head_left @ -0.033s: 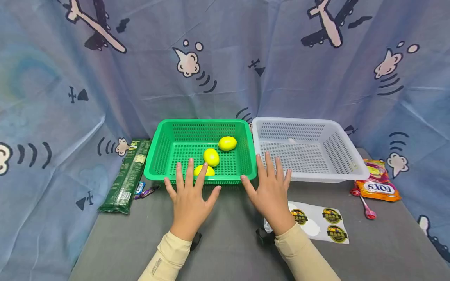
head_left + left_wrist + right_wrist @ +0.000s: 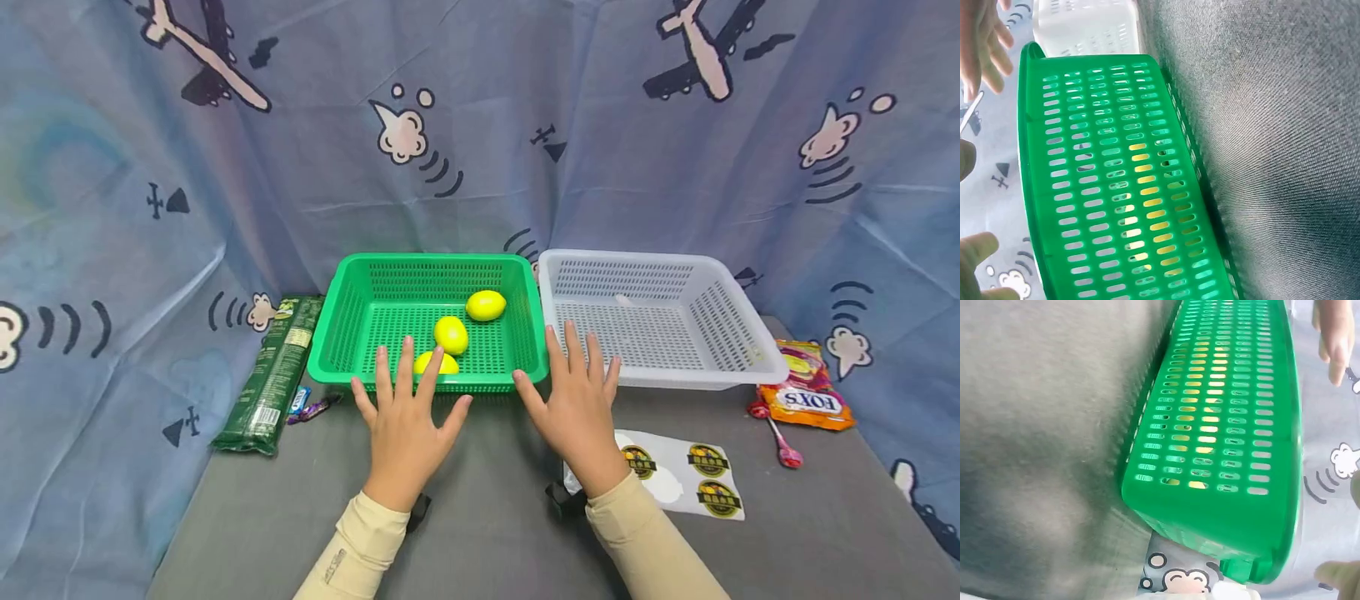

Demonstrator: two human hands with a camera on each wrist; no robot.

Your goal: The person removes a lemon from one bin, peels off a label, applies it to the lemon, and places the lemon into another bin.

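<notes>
My left hand [image 2: 407, 446] is held with its fingers straight and spread, just in front of the green basket [image 2: 390, 321]. Its fingertips overlap the basket's near rim in the head view. My right hand [image 2: 581, 421] is also spread flat, near where the green basket meets the white basket [image 2: 622, 333]. Neither hand holds anything. Inside the green basket lie three lemons: one at the back right [image 2: 486, 305], one in the middle [image 2: 451, 335], and one by the near wall [image 2: 437, 364], partly hidden. Yellow shows through the slots of the green wall [image 2: 1100, 187] in the left wrist view.
A long green packet [image 2: 273, 383] and small wrapped candies [image 2: 315, 408] lie left of the green basket. At right are an orange FOX'S bag [image 2: 810, 400] and lollipops [image 2: 787, 454]. A sticker sheet [image 2: 705, 483] lies near the right forearm. A printed curtain [image 2: 480, 167] hangs behind.
</notes>
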